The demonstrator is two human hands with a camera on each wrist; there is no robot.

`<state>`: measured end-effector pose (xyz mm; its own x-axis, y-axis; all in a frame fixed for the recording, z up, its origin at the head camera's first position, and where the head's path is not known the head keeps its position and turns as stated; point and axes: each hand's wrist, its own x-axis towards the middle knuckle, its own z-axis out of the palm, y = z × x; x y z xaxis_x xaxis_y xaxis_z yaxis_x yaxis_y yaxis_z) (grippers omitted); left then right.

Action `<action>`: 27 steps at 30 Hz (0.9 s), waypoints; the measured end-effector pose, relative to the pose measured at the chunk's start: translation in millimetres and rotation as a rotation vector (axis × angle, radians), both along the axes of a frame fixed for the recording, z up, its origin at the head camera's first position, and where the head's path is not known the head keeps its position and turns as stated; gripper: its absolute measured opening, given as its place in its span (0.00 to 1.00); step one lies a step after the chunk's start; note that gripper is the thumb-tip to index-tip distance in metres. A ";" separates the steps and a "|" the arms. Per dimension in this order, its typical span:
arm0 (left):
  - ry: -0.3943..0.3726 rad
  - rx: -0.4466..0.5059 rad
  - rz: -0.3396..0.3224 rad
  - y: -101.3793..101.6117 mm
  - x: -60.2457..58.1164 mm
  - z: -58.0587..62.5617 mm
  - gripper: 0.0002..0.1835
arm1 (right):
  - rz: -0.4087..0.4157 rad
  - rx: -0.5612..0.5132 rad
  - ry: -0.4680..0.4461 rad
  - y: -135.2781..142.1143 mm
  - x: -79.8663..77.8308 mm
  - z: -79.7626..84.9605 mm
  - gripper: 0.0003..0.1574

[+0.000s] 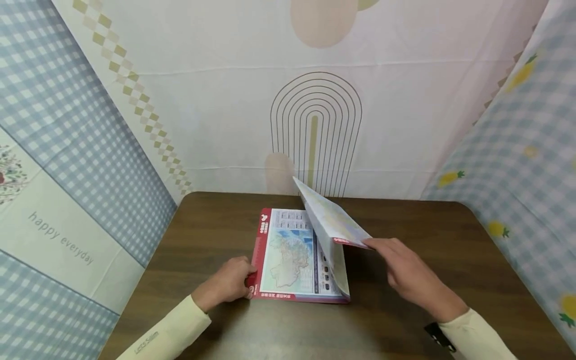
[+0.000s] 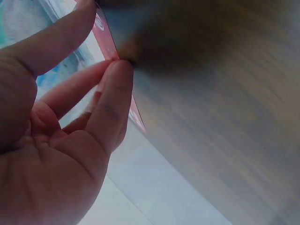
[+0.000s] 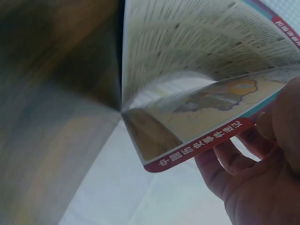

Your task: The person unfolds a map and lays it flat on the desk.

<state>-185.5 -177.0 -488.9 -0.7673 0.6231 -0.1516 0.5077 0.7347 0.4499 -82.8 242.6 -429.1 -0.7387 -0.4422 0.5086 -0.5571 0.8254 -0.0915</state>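
Observation:
A folded map [image 1: 288,260] with a red border lies on the brown table, its left panel flat and face up. The other panel [image 1: 330,215] stands raised at a slant, hinged near the fold on the right. My right hand [image 1: 411,275] pinches this panel's outer corner, and the right wrist view shows its printed inside, with a red title strip [image 3: 201,144] and a coloured map. At the flat panel's lower left, my left hand [image 1: 231,280] grips the red edge. Close by in the left wrist view, the fingertips [image 2: 121,70] sit right at that edge.
The dark wooden table [image 1: 211,220] reaches back to a pale patterned cloth [image 1: 225,125]. Blue checked cloths hang on the left [image 1: 81,100] and the right [image 1: 513,190], bounding the table on both sides.

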 end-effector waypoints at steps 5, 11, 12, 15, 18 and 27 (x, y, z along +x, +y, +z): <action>-0.019 -0.039 0.030 -23.2 0.5 1.3 0.31 | -0.051 -0.033 0.025 16.2 14.0 5.8 0.24; -0.013 -0.119 0.078 -49.2 2.2 5.0 0.34 | -0.123 -0.024 0.057 31.3 35.7 5.7 0.29; -0.010 -0.127 0.084 -53.2 2.5 5.4 0.34 | -0.127 -0.020 0.059 34.0 39.5 6.0 0.37; -0.004 -0.136 0.097 -65.3 2.7 5.2 0.33 | -0.145 0.001 0.068 40.8 50.3 6.9 0.52; 0.004 -0.129 0.097 -76.7 2.6 4.2 0.33 | -0.167 0.042 0.060 46.1 61.3 7.2 0.53; 0.040 -0.091 0.094 -103.2 -1.0 -1.2 0.34 | -0.239 0.189 0.008 65.1 88.6 -3.1 0.71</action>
<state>-186.6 -280.2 -490.2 -0.8283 0.5331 -0.1725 0.4506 0.8167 0.3604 5.8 307.7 -432.2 -0.8297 -0.3434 0.4401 -0.3448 0.9353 0.0798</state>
